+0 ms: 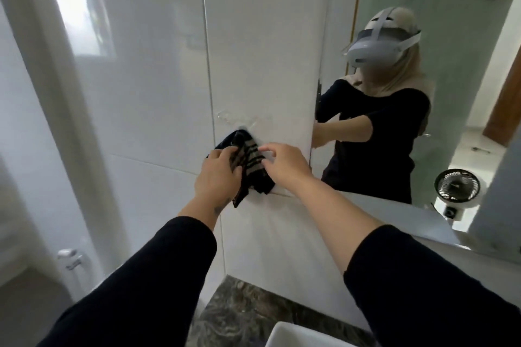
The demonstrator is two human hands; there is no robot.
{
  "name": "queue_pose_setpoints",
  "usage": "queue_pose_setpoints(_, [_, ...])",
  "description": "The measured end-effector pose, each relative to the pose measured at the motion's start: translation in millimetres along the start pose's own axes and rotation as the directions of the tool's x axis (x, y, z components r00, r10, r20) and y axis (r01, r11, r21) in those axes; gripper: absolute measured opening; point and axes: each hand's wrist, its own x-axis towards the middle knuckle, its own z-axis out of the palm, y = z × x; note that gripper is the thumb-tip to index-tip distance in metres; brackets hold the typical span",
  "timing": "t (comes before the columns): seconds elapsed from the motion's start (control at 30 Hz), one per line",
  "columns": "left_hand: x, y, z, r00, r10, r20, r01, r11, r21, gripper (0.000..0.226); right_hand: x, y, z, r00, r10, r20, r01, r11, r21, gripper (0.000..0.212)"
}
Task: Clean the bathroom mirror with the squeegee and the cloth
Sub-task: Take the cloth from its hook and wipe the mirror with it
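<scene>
A dark cloth (251, 161) with pale stripes hangs bunched against the white tiled wall, left of the mirror (465, 51). My left hand (217, 176) grips the cloth's left side, with a fold trailing below the palm. My right hand (283, 162) pinches the cloth's right edge between thumb and fingertips, its fingers spread. The cloth's top sits just under a clear plastic hook (227, 117) stuck on the tile. The mirror reflects a person in a dark top wearing a headset. No squeegee is in view.
A dark marble counter (239, 310) and the corner of a white basin (293, 336) lie below my arms. A small fan (456, 187) shows in the mirror at the right. A frosted glass partition with a chrome fitting (70, 259) stands at the left.
</scene>
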Motion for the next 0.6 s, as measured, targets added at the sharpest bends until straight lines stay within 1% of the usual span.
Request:
queue_pose_setpoints(0.1, [17.0, -8.0, 9.6, 0.998, -0.013, -0.057, 0.008, 0.996, -0.089, 0.052, 29.7, -9.3, 20.8, 0.992, -0.060, -0.113, 0.059, 0.998, -0.007, 0.039])
queue_pose_setpoints(0.2, [30.5, -9.5, 22.8, 0.997, -0.003, -0.083, -0.010, 0.988, -0.156, 0.055, 54.0, -10.4, 37.1, 0.978, -0.050, -0.203, 0.042, 0.998, -0.045, 0.042])
queue_pose_setpoints(0.3, [40.9, -10.9, 35.1, 0.996, -0.030, -0.090, 0.009, 0.975, -0.222, 0.060, 66.2, -5.5, 51.4, 0.970, -0.064, -0.235, 0.043, 0.995, -0.092, 0.046])
queue_pose_setpoints(0.37, [46.0, -12.9, 39.6, 0.993, -0.037, -0.115, 0.001, 0.953, -0.302, 0.061, 72.3, -2.2, 58.8, 0.964, -0.077, -0.254, 0.055, 0.994, -0.094, 0.047])
queue_pose_setpoints(0.43, [48.9, -15.9, 38.0, 0.990, -0.018, -0.143, -0.033, 0.939, -0.341, 0.061, 77.6, 0.4, 62.9, 0.957, -0.077, -0.278, 0.067, 0.997, -0.046, 0.046])
queue_pose_setpoints(0.6, [40.3, -12.0, 12.9, 0.980, 0.062, -0.190, -0.117, 0.948, -0.294, 0.056, 73.9, -5.6, 55.4, 0.940, -0.038, -0.338, 0.098, 0.982, 0.163, 0.042])
